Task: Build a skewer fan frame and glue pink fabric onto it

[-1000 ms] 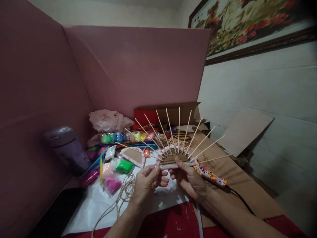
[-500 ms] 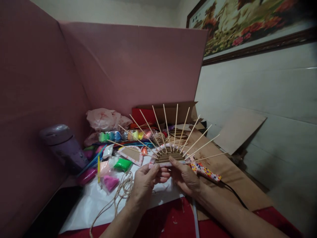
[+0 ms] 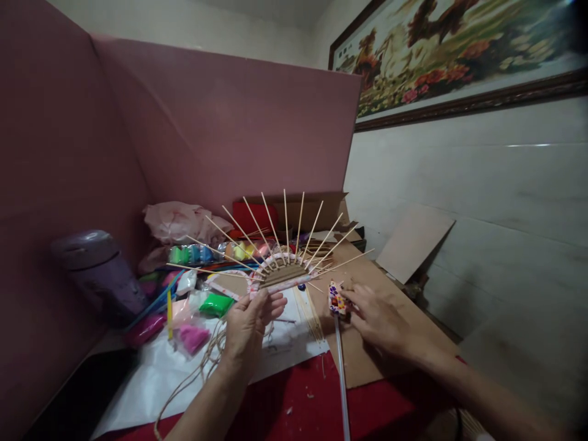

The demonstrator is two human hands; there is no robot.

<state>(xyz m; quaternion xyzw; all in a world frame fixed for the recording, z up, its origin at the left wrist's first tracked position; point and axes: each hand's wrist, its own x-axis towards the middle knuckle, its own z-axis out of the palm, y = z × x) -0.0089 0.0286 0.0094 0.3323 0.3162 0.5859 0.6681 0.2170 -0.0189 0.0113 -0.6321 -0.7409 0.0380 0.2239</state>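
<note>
My left hand [image 3: 250, 321] pinches the lower left corner of a half-round cardboard piece [image 3: 282, 274] between thumb and fingers. A pink-and-white strip edges this piece, and several thin wooden sticks [image 3: 301, 220] fan out from its curved side. To the right, my right hand [image 3: 379, 315] has its fingers round a flower-patterned hot glue gun [image 3: 337, 298]; part of the grip is hidden. A long clear glue stick [image 3: 342, 373] runs from the gun's back end towards me. Behind the left hand lies a second edged cardboard half-round [image 3: 229, 283].
Bags of coloured clay [image 3: 218, 304], a strand of twine [image 3: 202, 367] and white paper [image 3: 133, 392] lie at the left. A purple bottle [image 3: 103, 275] stands by the pink partition [image 3: 229, 122]. Brown cardboard [image 3: 381, 367] covers the table's right side. Loose sticks [image 3: 310, 315] lie between the hands.
My right hand has let go of the fan-shaped cardboard piece and moved right to the glue gun, which is now turned. My left hand keeps hold of the piece. The view has shifted right.
</note>
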